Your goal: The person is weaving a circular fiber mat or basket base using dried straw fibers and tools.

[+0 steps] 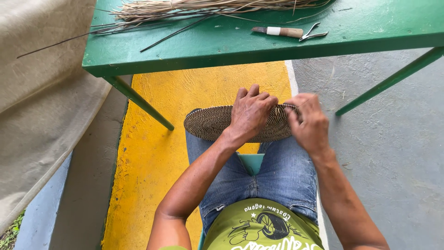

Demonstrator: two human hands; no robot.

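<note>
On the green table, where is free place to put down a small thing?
The green table is bare along its front edge, left of the brush and pliers, and also at the right end beyond the pliers. The back is crowded with the fibre bundle and loose strands.
</note>
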